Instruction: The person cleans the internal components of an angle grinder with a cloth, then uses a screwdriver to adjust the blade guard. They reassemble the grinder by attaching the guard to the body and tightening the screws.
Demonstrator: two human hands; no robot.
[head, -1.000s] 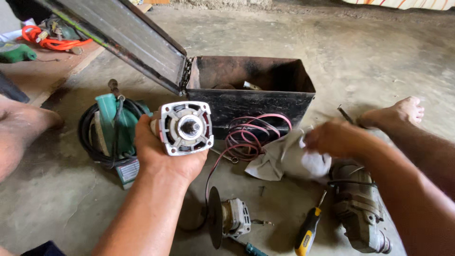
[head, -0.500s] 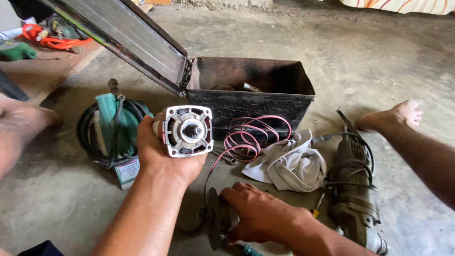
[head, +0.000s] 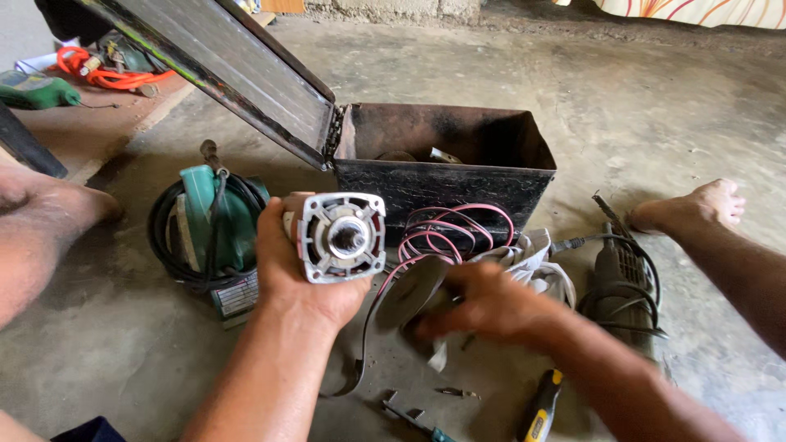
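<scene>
My left hand (head: pixel 304 282) grips a grey power-tool motor body (head: pixel 340 236) with its open round end facing me. Close to its right, my right hand (head: pixel 490 304) holds the tool's gear head with a dark round disc (head: pixel 411 292), lifted off the floor. Red wires (head: pixel 442 229) loop behind the disc. A white rag (head: pixel 536 263) lies behind my right hand.
An open black metal box (head: pixel 446 168) stands behind with its lid tilted left. A green power tool with coiled black cord (head: pixel 209 229) lies at left, a grey grinder (head: pixel 618 282) at right. A yellow-handled screwdriver (head: pixel 540 413) and small bits lie near me. My bare feet rest on both sides.
My right hand left the rag, reached down to the gear head with disc on the floor, and now holds it raised beside the motor body. My left hand stayed put.
</scene>
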